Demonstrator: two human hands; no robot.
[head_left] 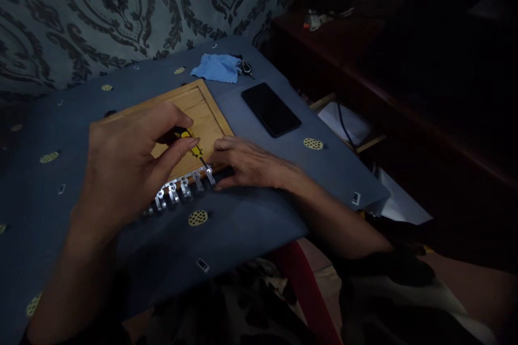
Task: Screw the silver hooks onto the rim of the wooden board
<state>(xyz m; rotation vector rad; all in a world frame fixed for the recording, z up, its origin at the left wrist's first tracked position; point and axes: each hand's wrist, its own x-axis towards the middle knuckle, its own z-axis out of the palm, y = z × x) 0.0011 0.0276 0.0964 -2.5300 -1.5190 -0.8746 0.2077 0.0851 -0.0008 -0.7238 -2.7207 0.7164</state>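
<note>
A wooden board (207, 113) with a raised frame lies on the blue patterned tablecloth. Along its near edge runs a row of several silver metal hooks (173, 192). My left hand (129, 153) is closed around a yellow and black screwdriver (196, 149), its shaft slanting down to the rightmost hook. At the board's near right corner, beside the screwdriver tip, my right hand (243, 163) has its fingers bent around the edge next to that hook. Whatever sits between its fingertips is too small and dark to make out.
A black phone (271, 109) lies right of the board. Behind it are a blue cloth (217, 68) and a small dark object with a ring (246, 68). Dark red furniture (348, 75) with an open drawer (343, 121) stands at the right. A patterned wall (121, 5) rises behind the table.
</note>
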